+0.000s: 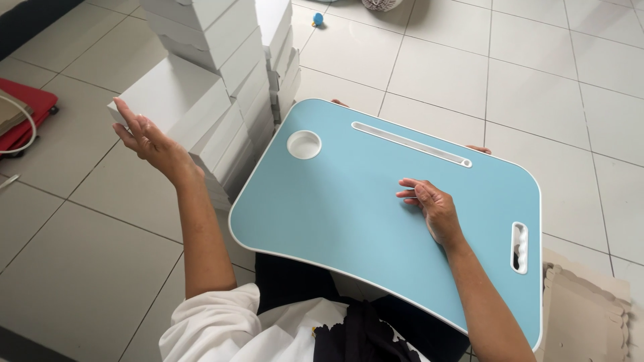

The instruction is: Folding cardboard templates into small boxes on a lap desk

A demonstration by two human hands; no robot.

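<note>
Your right hand [435, 209] rests palm-down, fingers loosely spread, on the light blue lap tray with a white rim [349, 214], right of centre in the frame. The tray lies tilted across your lap and fills the middle of the picture; its round white cup recess [304, 144] sits toward the upper left corner of the board, a long white slot [410, 143] runs along its far edge, and a white handle cut-out [519, 247] shows at lower right. Your left hand [146, 137] is raised at upper left, open with fingers spread, holding nothing, just beside the stack of flat white cardboard boxes [221, 80] standing on the pale tiled floor [469, 74].

The risk, as I judge it: the tray is pinned only by one flat palm, so it could slide off your knees toward the tiles if you shift. Your raised hand is close enough to the leaning stack that a careless sweep could topple the upper boxes. Flattened brown cardboard [583, 315] lies at lower right, near your elbow.
</note>
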